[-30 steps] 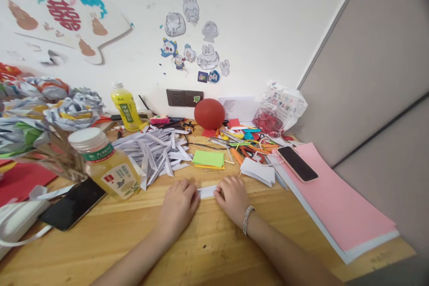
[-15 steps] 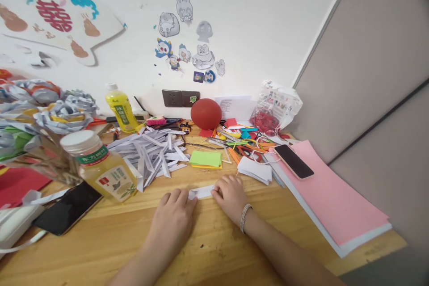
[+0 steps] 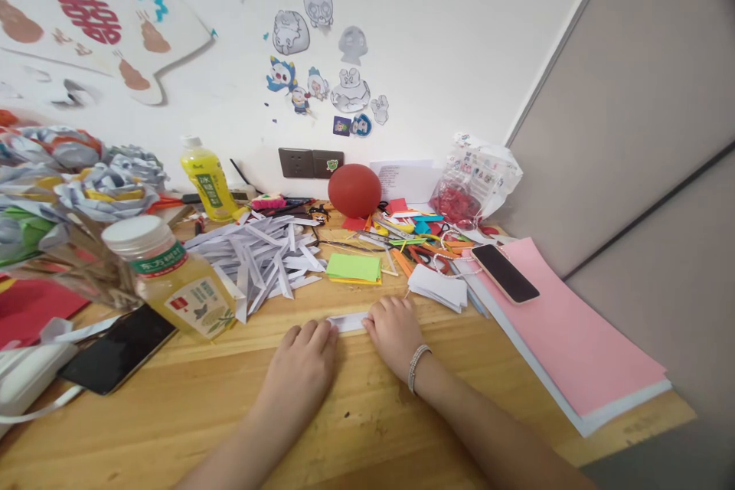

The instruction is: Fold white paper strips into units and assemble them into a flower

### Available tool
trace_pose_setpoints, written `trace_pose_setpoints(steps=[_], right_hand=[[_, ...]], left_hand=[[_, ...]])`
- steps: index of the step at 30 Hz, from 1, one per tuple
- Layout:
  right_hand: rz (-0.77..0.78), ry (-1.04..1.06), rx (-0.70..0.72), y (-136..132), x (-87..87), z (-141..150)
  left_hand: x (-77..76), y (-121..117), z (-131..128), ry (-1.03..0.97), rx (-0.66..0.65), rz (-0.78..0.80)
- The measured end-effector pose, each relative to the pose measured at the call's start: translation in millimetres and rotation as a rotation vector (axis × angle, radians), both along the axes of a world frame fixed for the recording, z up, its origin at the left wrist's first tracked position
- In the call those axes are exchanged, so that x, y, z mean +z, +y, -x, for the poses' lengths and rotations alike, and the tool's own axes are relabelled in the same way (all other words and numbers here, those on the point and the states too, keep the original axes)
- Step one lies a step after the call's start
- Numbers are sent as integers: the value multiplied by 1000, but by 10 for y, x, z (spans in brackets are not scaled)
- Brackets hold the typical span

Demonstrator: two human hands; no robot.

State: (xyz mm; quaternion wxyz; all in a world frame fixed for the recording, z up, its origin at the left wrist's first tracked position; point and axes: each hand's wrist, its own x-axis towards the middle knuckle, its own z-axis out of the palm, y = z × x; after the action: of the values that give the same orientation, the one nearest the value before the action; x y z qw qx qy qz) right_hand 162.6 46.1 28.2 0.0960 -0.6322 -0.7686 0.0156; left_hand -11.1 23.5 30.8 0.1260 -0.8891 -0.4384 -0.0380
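Observation:
Between my two hands a small strip of white paper [image 3: 350, 322] lies low on the wooden table [image 3: 390, 436]. My left hand [image 3: 304, 356] is closed, its thumb and fingers pinching the strip's left end. The right end is gripped by my right hand [image 3: 393, 333], its fingers curled and a beaded bracelet on the wrist. My fingers hide both ends of the strip. Just beyond the hands lies a stack of green and yellow paper slips [image 3: 354, 268]. A stack of white paper slips [image 3: 438, 288] is right of my right hand. Folded white paper strips [image 3: 261, 256] are heaped behind my left hand.
A juice bottle [image 3: 172, 276], a black phone [image 3: 118, 351] and paper flowers [image 3: 103, 187] stand or lie at left. A red balloon [image 3: 354, 190], scissors and paper scraps fill the back. At right, another phone [image 3: 505, 273] rests on pink paper [image 3: 579, 344].
My left thumb and fingers have shifted slightly on the strip's left end. My right hand stays on the other end. The camera view has tilted a little.

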Motion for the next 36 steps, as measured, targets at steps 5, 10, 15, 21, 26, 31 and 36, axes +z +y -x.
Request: trace_pose_setpoints(steps=[5, 10, 15, 21, 26, 31, 36], right_hand=[[-17, 53, -9, -3, -37, -33], [-22, 156, -4, 12, -67, -101], [-9, 199, 6, 36, -85, -206], [-129, 186, 300, 30, -80, -290], [-131, 234, 356, 16, -81, -231], [-111, 367, 234, 12, -137, -192], [-112, 400, 172, -3, -154, -158]], left_hand=[[34, -15, -10, -27, 65, 12], [60, -16, 9, -99, 69, 9], [-27, 69, 90, -212, -96, -41], [-118, 181, 130, -377, -311, -45], [-97, 190, 109, -502, -258, 81], [-95, 196, 88, -609, -109, 181], [-80, 191, 43, -577, -30, 172]])
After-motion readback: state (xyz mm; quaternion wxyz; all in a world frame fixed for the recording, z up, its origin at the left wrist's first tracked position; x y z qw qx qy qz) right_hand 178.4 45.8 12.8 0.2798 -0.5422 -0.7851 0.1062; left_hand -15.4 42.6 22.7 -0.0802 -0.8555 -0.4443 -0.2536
